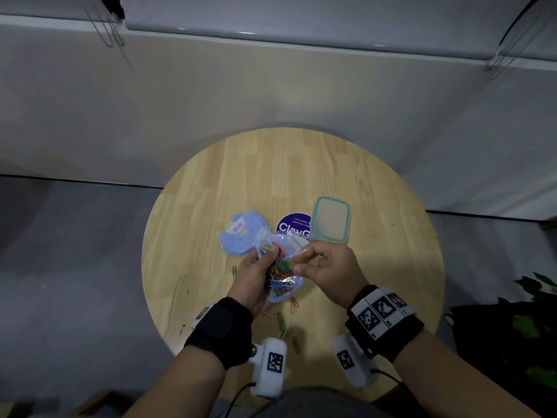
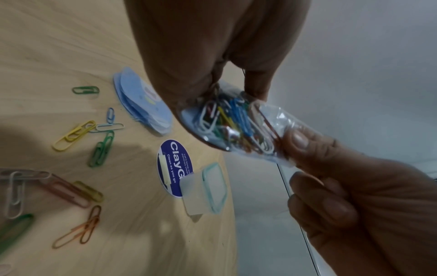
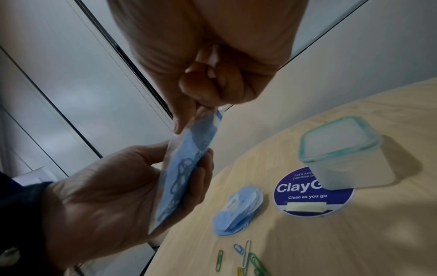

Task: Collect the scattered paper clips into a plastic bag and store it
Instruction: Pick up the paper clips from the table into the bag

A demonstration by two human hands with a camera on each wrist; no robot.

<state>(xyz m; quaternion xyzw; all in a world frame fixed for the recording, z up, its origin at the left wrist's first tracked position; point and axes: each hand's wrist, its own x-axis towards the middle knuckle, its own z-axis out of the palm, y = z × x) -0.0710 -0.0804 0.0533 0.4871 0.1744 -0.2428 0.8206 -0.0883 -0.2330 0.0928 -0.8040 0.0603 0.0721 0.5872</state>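
Head view: both hands' grip pinches the plastic bag (image 1: pixel 281 267), hiding clips (image 1: pixel 278 268) inside and some table (image 1: pixel 211 176) clips

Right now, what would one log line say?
left hand: holds plastic bag | right hand: pinches bag edge | loose paper clips: on table

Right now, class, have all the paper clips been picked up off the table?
No: in the left wrist view several loose paper clips lie on the table, outside the plastic bag held in both hands.
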